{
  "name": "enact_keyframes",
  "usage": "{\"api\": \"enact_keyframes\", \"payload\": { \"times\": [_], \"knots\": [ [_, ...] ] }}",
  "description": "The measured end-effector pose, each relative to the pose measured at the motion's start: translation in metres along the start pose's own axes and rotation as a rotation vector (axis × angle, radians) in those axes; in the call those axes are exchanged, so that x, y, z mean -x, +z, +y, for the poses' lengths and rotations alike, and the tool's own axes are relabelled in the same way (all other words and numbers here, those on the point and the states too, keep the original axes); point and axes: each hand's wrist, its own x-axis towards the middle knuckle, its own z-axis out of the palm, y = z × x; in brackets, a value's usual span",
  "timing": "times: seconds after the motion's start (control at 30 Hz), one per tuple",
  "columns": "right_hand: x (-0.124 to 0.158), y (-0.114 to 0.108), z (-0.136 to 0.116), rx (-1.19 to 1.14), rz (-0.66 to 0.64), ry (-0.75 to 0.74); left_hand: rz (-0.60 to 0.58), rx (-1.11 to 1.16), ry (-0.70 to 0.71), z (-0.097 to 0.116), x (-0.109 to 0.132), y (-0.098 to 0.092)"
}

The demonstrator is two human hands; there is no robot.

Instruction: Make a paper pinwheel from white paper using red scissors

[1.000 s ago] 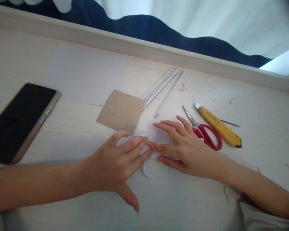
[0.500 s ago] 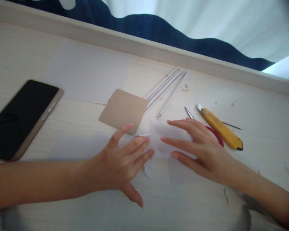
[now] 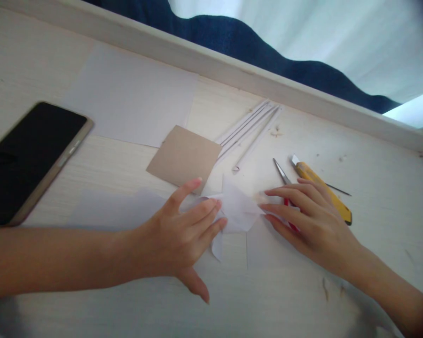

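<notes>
Pinching one corner of the small folded white paper point(image 3: 234, 206), the right hand point(image 3: 315, 220) has moved away from the left hand point(image 3: 186, 234), whose spread, ungripping fingers press its other side, leaving that corner bent to a point near the square tan card point(image 3: 185, 155).

Phone point(image 3: 38, 162) way left on the tabletop point(image 3: 127, 314), paper point(image 3: 238, 206) between left hand point(image 3: 185, 234) and right hand point(image 3: 313, 223), card point(image 3: 183, 157) behind the left one, scissors point(image 3: 282, 172) and cutter point(image 3: 339, 207) over right.
</notes>
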Motion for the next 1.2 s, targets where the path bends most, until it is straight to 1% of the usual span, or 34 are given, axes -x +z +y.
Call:
{"api": "enact_keyframes", "payload": {
  "times": [0.1, 0.2, 0.4, 0.53, 0.67, 0.77, 0.87, 0.97, 1.1, 1.2],
  "knots": [
    [-0.004, -0.002, -0.006, -0.091, 0.001, 0.003, 0.015, 0.005, -0.025, 0.000, 0.000, 0.000],
    [-0.006, -0.001, -0.013, -0.170, 0.009, 0.016, 0.000, 0.003, 0.010, -0.001, 0.000, -0.001],
    [-0.008, 0.009, -0.021, -0.090, 0.166, 0.035, 0.011, -0.005, -0.037, 0.003, 0.001, 0.000],
    [-0.012, 0.010, -0.025, -0.106, 0.188, 0.021, 0.019, 0.001, -0.040, 0.003, 0.001, 0.001],
    [-0.017, 0.012, -0.029, -0.096, 0.204, -0.017, -0.006, -0.015, 0.019, -0.001, 0.001, 0.000],
    [-0.018, 0.016, -0.028, -0.092, 0.178, -0.066, -0.025, -0.014, 0.032, -0.003, 0.001, -0.002],
    [-0.019, 0.019, -0.027, -0.073, 0.152, -0.129, -0.017, -0.002, 0.021, -0.004, 0.001, -0.003],
    [-0.021, 0.020, -0.027, -0.036, 0.164, -0.183, -0.024, 0.005, 0.019, -0.002, 0.001, -0.003],
    [-0.026, 0.019, -0.028, 0.010, 0.145, -0.246, 0.007, 0.001, -0.036, 0.002, 0.001, -0.001],
    [-0.027, 0.019, -0.029, 0.023, 0.126, -0.250, 0.012, -0.005, -0.056, 0.003, 0.000, 0.000]
  ]
}}
